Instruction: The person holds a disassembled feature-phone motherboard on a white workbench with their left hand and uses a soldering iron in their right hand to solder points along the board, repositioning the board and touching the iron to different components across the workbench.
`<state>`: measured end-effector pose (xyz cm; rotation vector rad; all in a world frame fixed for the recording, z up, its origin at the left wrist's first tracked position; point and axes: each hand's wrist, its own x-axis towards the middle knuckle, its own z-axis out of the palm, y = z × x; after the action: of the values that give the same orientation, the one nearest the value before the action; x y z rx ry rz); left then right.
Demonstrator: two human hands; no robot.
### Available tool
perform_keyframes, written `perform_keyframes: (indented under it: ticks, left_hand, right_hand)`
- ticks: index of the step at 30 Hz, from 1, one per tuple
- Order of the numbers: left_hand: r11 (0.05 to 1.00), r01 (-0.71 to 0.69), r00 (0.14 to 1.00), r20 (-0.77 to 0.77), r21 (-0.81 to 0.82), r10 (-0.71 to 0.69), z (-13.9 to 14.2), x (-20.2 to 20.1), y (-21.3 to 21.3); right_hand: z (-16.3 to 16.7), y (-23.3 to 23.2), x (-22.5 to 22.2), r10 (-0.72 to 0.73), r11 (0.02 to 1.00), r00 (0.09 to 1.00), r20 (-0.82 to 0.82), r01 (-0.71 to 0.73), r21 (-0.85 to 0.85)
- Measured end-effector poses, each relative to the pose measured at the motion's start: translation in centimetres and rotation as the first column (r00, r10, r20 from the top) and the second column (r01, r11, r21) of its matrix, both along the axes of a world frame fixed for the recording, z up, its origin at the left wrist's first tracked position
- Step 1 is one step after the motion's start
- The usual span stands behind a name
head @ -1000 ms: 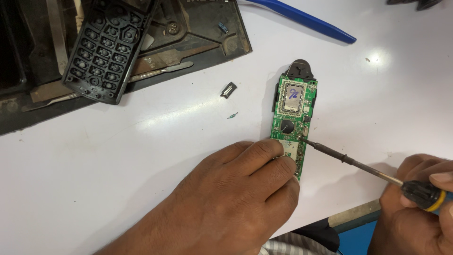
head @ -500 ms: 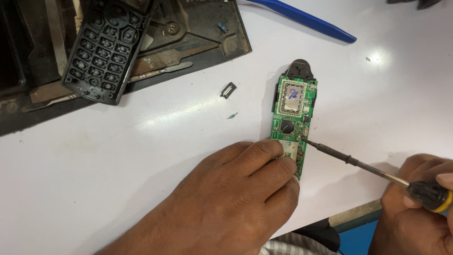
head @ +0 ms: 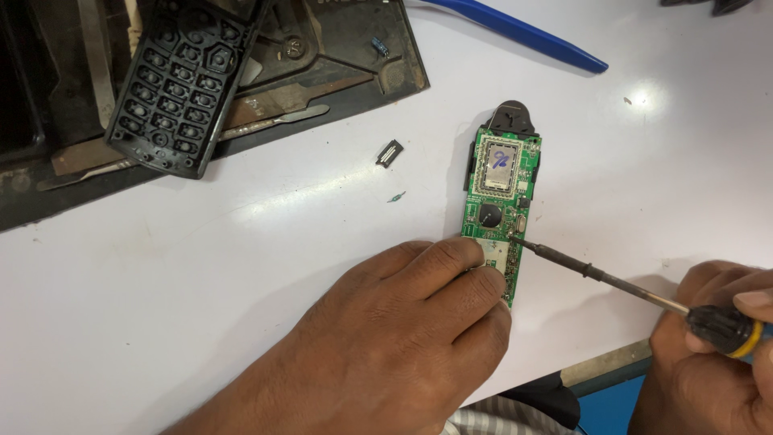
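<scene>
While left hand fingers still pin circuit board | right hand grips unmoved screwdriver

Green board with silver shield, black keypad, blue tool, white table, screwdriver handle seemingly black-yellow.

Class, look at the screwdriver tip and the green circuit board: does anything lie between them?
Nothing visible does. The slim metal-shafted screwdriver in the right hand already has its tip on the green rectangular circuit board, beside the left hand fingertips pinning the board's lower end.
</scene>
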<state>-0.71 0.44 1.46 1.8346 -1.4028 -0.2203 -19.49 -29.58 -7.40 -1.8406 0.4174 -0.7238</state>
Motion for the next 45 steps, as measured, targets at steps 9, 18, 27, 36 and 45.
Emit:
perform_keyframes:
  ticks: [9, 18, 27, 36, 45]
  left_hand:
    - [1.000, 0.012, 1.000, 0.022, 0.007, -0.012, 0.2, 0.0, 0.1]
    - [0.996, -0.085, 0.983, 0.165, 0.001, 0.084, 0.5, -0.8, -0.3]
    - [0.937, -0.332, 0.935, 0.090, -0.112, 0.342, 0.4, 0.3, -0.1]
    - [0.913, -0.407, 0.910, 0.106, 0.038, 0.402, -0.5, 2.5, 1.0]
    - [0.942, -0.336, 0.941, 0.045, 0.007, 0.336, -0.3, 1.3, -0.1]
  right_hand:
    - [-2.1, -4.8, -2.6, 0.241, 0.940, 0.965, -0.107, -0.205, 0.272]
    - [0.2, -1.0, -0.5, 0.125, 0.987, 0.992, -0.016, -0.123, 0.106]
    - [-1.1, 0.1, 0.9, -0.012, 1.000, 0.988, 0.153, 0.014, -0.010]
    - [-1.3, -0.1, 1.0, -0.011, 1.000, 0.989, 0.146, 0.010, 0.008]
    - [-0.7, -0.3, 0.5, 0.023, 1.000, 0.996, 0.087, -0.023, -0.006]
